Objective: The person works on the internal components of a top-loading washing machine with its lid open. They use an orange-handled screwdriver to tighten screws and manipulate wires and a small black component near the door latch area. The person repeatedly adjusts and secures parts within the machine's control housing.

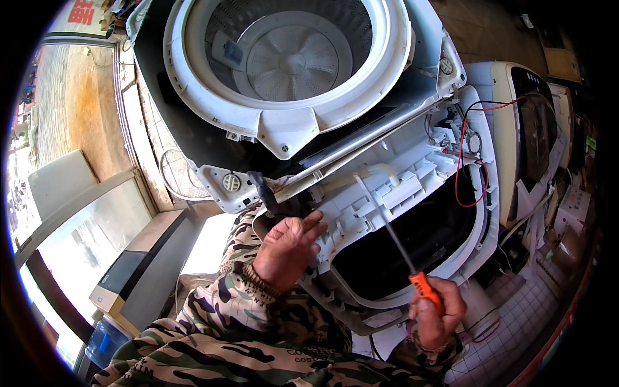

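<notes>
My right hand (438,313) is wrapped round the orange handle of a long screwdriver (398,242). Its metal shaft slants up and left across the white top panel (419,184) of a washing machine, and the tip lies near a pale hose elbow (380,171). At the panel's left end is my left hand (287,248), loosely bent with fingers apart, and I see nothing in it. Just above those fingers sits a dark hose or cable piece (263,192). The panel is tilted off the machine body, its dark opening (412,248) towards me.
Beyond the panel stands the opened washing machine with its white tub ring (219,113). Red and black wires (459,174) loop from the panel's right end towards a beige appliance (516,129). A grey cabinet (148,258) and a blue water bottle (106,342) stand at left.
</notes>
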A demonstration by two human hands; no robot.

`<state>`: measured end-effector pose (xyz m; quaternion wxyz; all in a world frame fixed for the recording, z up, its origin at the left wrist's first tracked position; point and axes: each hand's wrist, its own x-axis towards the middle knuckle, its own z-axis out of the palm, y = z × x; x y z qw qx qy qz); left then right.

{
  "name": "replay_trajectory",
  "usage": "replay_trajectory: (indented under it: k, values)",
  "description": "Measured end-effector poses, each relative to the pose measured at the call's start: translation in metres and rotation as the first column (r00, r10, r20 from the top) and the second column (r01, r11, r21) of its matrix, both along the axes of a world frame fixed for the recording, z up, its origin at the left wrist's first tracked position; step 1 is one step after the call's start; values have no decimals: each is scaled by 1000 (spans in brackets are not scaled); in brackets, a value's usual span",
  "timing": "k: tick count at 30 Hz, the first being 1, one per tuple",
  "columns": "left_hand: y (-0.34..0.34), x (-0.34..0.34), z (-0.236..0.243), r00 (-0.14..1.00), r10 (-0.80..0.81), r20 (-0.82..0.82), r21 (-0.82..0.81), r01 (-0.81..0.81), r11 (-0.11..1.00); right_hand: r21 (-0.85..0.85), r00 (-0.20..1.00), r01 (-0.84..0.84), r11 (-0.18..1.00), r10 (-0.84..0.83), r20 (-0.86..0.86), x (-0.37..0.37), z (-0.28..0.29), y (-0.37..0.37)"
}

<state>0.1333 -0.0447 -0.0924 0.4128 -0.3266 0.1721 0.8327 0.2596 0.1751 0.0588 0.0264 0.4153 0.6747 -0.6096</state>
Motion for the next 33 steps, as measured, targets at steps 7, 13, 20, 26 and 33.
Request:
replay_trajectory:
  k: [7, 13, 20, 26, 33]
  values:
    - [-5, -4, 40, 970, -100, -223, -167, 63, 984, 113, 793, -496, 861, 503, -344, -45, -63, -48]
    - [-26, 11, 38, 988, -127, -90, -316, 93, 944, 380, 748, -463, 801, 583, -317, -88, -91, -71]
    - [-27, 12, 35, 998, -54, -23, -238, 47, 970, 310, 774, -454, 835, 542, -327, -99, -97, -76]
    - [-33, 11, 33, 993, -105, -50, -237, 90, 967, 195, 811, -490, 850, 526, -256, -108, -100, -69]
    - [-52, -6, 42, 706, -591, -390, -868, -68, 492, 237, 965, -263, 935, 256, 57, -130, -177, -54]
